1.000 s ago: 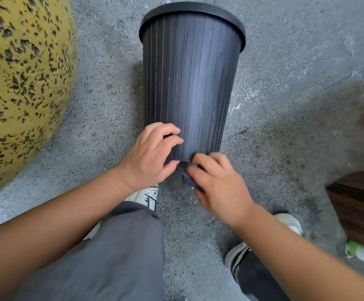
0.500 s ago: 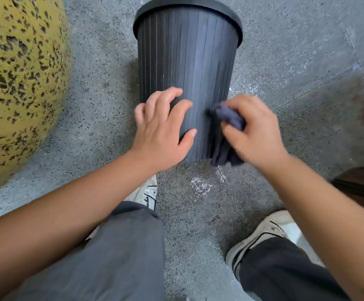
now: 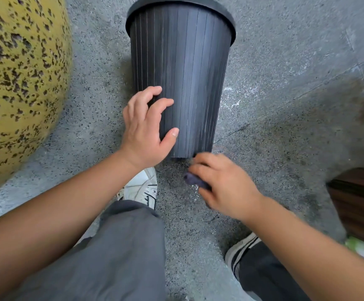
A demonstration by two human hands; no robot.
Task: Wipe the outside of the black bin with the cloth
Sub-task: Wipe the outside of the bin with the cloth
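right hand (image 3: 226, 183) motion-blurred, cloth (image 3: 195, 181) mostly hidden under it, black bin (image 3: 181, 72) rim cut off top edge

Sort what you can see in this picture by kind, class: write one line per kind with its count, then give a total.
Hands: 2, left hand on the bin, right hand gripping the cloth
Shoes: 2, white shoe, striped shoe
Bins: 1, black bin
Cloths: 1, dark cloth
Speckled yellow rounded objects: 1, yellow object
Total: 7
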